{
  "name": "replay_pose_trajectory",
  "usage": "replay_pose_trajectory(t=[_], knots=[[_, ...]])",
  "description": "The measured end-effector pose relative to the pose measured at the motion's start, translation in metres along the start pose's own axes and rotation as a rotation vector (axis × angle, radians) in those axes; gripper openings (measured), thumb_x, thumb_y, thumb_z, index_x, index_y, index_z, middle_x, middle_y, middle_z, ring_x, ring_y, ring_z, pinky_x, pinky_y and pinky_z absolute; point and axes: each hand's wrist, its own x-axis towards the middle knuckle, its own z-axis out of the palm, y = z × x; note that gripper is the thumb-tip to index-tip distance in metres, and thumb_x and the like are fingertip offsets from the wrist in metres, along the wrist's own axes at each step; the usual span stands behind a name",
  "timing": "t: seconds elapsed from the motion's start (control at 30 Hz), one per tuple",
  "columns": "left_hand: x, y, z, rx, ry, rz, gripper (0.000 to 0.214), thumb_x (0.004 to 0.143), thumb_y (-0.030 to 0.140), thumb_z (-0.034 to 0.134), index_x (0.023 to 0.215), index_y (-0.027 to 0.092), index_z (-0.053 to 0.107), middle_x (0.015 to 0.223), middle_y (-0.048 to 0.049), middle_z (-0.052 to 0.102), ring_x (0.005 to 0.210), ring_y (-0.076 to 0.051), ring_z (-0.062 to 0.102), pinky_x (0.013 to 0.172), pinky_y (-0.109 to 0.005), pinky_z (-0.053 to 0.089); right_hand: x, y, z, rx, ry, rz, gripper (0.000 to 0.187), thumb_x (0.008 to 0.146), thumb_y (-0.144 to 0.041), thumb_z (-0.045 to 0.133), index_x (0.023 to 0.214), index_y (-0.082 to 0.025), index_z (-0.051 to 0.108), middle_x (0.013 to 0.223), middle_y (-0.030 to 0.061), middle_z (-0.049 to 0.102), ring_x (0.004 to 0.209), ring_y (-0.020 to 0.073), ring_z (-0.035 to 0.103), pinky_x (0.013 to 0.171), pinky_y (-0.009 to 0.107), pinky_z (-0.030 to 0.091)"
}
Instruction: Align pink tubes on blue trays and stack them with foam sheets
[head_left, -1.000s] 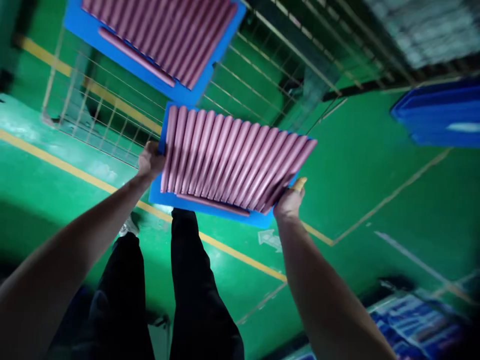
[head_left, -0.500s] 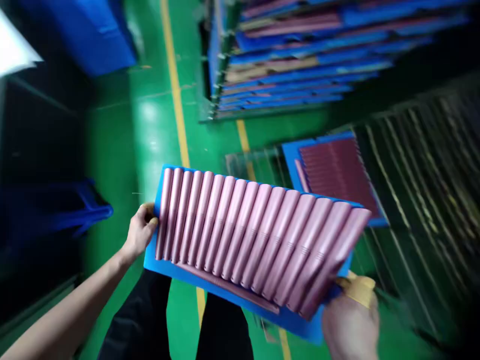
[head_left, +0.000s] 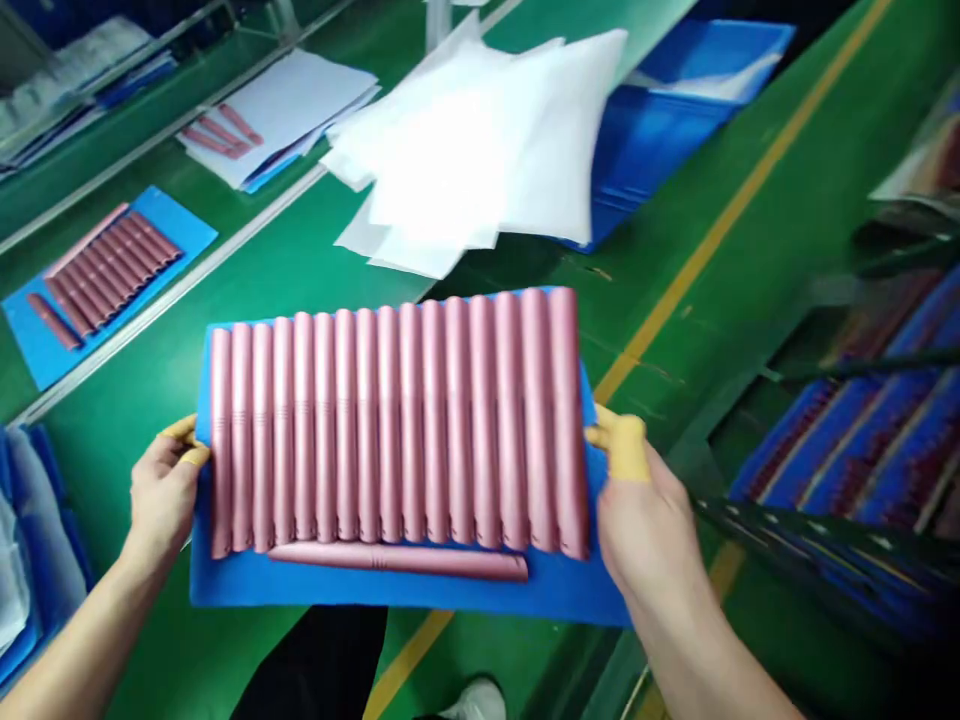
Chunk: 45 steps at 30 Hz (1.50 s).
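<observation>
Between my two hands I carry a blue sheet (head_left: 420,595) with a row of pink metallic tubes (head_left: 390,430) lying side by side on it. One more pink tube (head_left: 420,562) lies crosswise below the row, near the sheet's close edge. My left hand (head_left: 166,485) is closed on the sheet's left edge, thumb on top. On the right edge my right hand (head_left: 637,490) is closed too, its fingers partly hidden under the sheet. Yellow covers show on fingers of both hands.
A green workbench (head_left: 277,270) runs along the left, bearing another blue sheet (head_left: 169,215) with pink tubes. White sheets (head_left: 480,150) are piled ahead, beside a blue bin (head_left: 645,150). A rack of loaded blue sheets (head_left: 847,440) stands at the right. A yellow line (head_left: 750,200) crosses the green floor.
My view has turned from the racks toward the workbench, and the rack now appears at the right. The sheet of tubes has come level, still held at both edges.
</observation>
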Motion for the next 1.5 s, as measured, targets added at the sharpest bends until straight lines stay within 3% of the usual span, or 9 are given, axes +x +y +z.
replay_pose_trajectory(t=[0.13,0.3,0.53,0.67,0.83,1.03,1.2,1.3,1.5], knots=[[0.053,-0.018,-0.027,-0.107,0.214,-0.058,0.049,0.061,0.032,0.076,0.109,0.018,0.076,0.095,-0.0001,0.071,0.084,-0.015,0.059,0.081,-0.026,0.047,0.050,-0.081,0.120,-0.011,-0.231,-0.203,0.092,0.084,-0.102,0.042,0.107,-0.020,0.079,0.108,0.0107,0.079,0.112,0.0337,0.071,0.097,0.043,0.055],[0.099,-0.038,-0.033,-0.153,0.374,-0.096,0.041,0.063,0.024,0.068,0.102,0.017,0.073,0.099,-0.0039,0.074,0.087,-0.016,0.065,0.090,-0.031,0.054,0.100,-0.127,0.248,-0.070,-0.414,-0.390,0.088,0.093,-0.098,0.034,0.096,-0.021,0.076,0.098,0.0118,0.075,0.105,0.0335,0.072,0.093,0.045,0.057],[0.141,-0.043,-0.043,0.116,0.487,-0.189,0.037,0.083,0.012,0.064,0.119,0.011,0.073,0.101,-0.0065,0.073,0.092,-0.019,0.069,0.107,-0.042,0.058,0.133,-0.141,0.340,-0.181,-0.537,-0.531,0.080,0.100,-0.092,0.035,0.091,-0.021,0.073,0.086,0.0109,0.071,0.096,0.0326,0.070,0.089,0.048,0.058],[0.135,-0.045,-0.052,0.421,0.452,-0.135,0.032,0.085,0.014,0.062,0.113,0.013,0.077,0.097,-0.0080,0.075,0.096,-0.026,0.072,0.111,-0.052,0.057,0.125,-0.138,0.336,-0.180,-0.517,-0.662,0.077,0.104,-0.086,0.034,0.093,-0.020,0.073,0.089,0.0119,0.073,0.101,0.0324,0.070,0.094,0.048,0.056],[0.096,-0.042,-0.052,0.721,0.496,0.245,0.031,0.090,0.017,0.057,0.112,0.015,0.078,0.096,-0.0107,0.074,0.104,-0.031,0.071,0.113,-0.055,0.054,0.092,-0.104,0.260,-0.127,-0.356,-0.802,0.062,0.110,-0.067,0.036,0.102,-0.021,0.076,0.107,0.0147,0.077,0.107,0.0306,0.071,0.100,0.048,0.055],[0.022,-0.020,-0.008,0.693,0.244,1.032,0.045,0.091,0.004,0.069,0.134,0.018,0.071,0.100,-0.0113,0.076,0.089,-0.024,0.070,0.084,-0.037,0.055,0.034,0.046,0.110,-0.192,-0.148,-0.449,0.051,0.103,-0.058,0.044,0.112,-0.021,0.079,0.112,0.0154,0.079,0.106,0.0315,0.074,0.095,0.048,0.060],[-0.006,-0.022,0.013,0.591,-0.034,1.138,0.056,0.089,-0.006,0.070,0.139,0.019,0.067,0.091,-0.0064,0.074,0.080,-0.019,0.068,0.077,-0.031,0.053,-0.044,0.165,0.042,-0.353,-0.190,-0.211,0.047,0.091,-0.060,0.055,0.094,-0.020,0.079,0.090,0.0135,0.079,0.079,0.0319,0.075,0.066,0.043,0.061],[0.002,-0.036,-0.012,0.658,0.089,1.051,0.042,0.092,0.004,0.071,0.131,0.019,0.070,0.094,-0.0070,0.074,0.079,-0.019,0.067,0.078,-0.032,0.053,-0.053,0.141,0.062,-0.268,-0.230,-0.371,0.044,0.100,-0.054,0.053,0.111,-0.023,0.082,0.103,0.0133,0.080,0.089,0.0312,0.077,0.074,0.045,0.065],[0.041,-0.072,-0.076,0.759,0.329,0.454,0.039,0.099,0.037,0.056,0.128,0.016,0.072,0.096,-0.0100,0.071,0.086,-0.027,0.066,0.085,-0.042,0.054,0.032,-0.040,0.181,-0.214,-0.281,-0.879,0.046,0.110,-0.048,0.047,0.136,-0.027,0.077,0.124,0.0167,0.077,0.119,0.0350,0.073,0.108,0.056,0.060]])
